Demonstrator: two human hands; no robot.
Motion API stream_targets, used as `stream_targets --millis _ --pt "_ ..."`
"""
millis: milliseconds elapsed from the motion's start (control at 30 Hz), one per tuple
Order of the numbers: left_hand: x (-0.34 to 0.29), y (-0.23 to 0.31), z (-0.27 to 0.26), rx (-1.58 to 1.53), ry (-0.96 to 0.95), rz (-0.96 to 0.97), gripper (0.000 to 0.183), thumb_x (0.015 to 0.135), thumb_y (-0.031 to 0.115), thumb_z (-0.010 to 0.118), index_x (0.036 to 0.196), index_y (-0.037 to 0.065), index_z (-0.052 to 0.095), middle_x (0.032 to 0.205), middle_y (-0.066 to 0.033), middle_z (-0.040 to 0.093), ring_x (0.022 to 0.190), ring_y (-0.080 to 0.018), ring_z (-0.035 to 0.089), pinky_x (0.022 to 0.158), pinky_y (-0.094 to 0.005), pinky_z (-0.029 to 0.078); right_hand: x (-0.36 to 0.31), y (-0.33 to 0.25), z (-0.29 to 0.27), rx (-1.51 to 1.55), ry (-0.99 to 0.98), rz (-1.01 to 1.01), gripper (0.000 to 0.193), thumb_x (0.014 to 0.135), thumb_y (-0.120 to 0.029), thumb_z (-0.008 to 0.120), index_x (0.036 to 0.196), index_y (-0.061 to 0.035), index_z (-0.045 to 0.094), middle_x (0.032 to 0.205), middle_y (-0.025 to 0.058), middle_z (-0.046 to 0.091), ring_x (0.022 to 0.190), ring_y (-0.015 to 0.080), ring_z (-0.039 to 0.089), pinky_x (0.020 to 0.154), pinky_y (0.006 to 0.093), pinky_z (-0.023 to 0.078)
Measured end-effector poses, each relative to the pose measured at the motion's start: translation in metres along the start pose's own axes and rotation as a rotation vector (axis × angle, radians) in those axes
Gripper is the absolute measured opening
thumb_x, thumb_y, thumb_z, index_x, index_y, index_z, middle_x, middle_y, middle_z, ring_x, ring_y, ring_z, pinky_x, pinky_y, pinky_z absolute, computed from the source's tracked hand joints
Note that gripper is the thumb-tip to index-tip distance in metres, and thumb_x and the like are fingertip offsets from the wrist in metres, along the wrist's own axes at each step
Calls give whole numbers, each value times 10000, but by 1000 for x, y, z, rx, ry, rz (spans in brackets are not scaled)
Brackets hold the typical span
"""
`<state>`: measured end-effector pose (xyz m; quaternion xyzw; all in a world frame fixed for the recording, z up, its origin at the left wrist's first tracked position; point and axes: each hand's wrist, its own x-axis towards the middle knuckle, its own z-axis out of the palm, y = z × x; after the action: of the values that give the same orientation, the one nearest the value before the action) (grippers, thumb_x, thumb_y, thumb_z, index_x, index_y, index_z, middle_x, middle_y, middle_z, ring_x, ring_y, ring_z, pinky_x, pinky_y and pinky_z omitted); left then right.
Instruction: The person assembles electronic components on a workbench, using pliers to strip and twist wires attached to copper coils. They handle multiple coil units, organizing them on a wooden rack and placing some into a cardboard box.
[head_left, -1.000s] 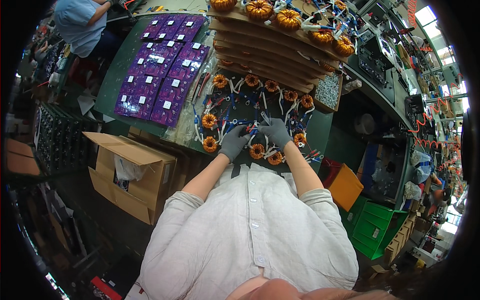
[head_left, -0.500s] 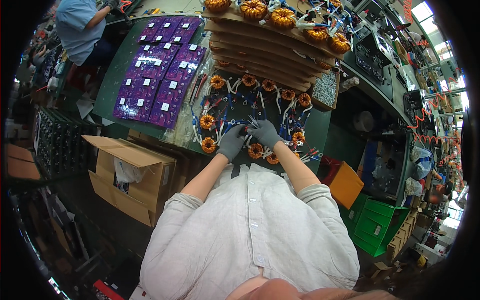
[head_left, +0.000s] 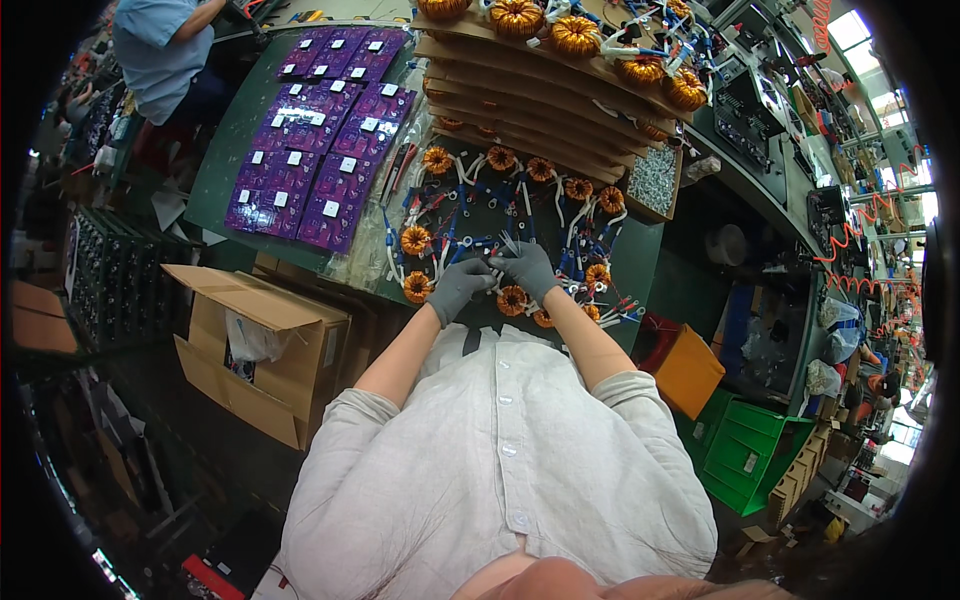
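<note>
Both my hands wear grey gloves and meet close in front of my body, over the near part of the green table. The fingers of my left hand (head_left: 460, 288) are pinched together; what is between them is too small to make out. My right hand (head_left: 530, 271) is closed around a few thin pale strips (head_left: 511, 243), whose ends fan out above the knuckles. Around the hands lies a ring of copper-wound toroid coils (head_left: 414, 240) with white and blue leads. Wires with blue sleeves and metal ring terminals (head_left: 466, 241) lie just beyond my fingers.
Purple circuit boards (head_left: 330, 205) cover the table's left side. Stacked cardboard sheets (head_left: 520, 95) bearing more coils rise at the back, beside a box of small metal parts (head_left: 652, 180). An opened carton (head_left: 255, 345) stands lower left, a green crate (head_left: 752, 455) lower right. A person (head_left: 165, 50) works at far left.
My left hand has shifted slightly left and down, and its fingers have turned toward the right hand. The right hand stays nearly in place, with the pale strips still in it.
</note>
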<state>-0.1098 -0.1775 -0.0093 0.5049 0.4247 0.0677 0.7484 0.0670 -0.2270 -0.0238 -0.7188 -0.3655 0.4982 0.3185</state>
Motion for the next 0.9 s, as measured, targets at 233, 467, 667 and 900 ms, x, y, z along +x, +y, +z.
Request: stream_targets --millis 233,467,667,900 --pt "4 18 -1 -298 28 -21 190 838 125 578 1015 55 586 875 -41 606 709 -118 569 612 -263 485 7 6 -14 36 12 -7 258 834 -291 656 830 -34 683 671 42 621 638 104 530 635 289 435" --pt "14 -1 4 71 148 170 180 813 132 642 959 29 662 825 -50 649 702 -103 584 605 -250 470 7 8 -13 281 7 61 243 838 -277 687 870 -36 685 669 -10 586 584 66 494 534 221 379" --pt "24 -3 2 -22 187 68 172 776 134 689 900 15 680 766 -49 653 653 -114 592 615 -246 477 -4 -10 -13 343 65 138 224 812 -263 719 859 -46 683 658 0 595 535 69 489 465 210 341" --pt "30 -8 6 -13 232 92 177 785 121 688 912 -1 663 771 -56 651 642 -107 595 594 -239 481 2 3 -8 376 98 78 210 807 -239 720 865 -40 687 691 10 617 605 77 530 550 226 410"
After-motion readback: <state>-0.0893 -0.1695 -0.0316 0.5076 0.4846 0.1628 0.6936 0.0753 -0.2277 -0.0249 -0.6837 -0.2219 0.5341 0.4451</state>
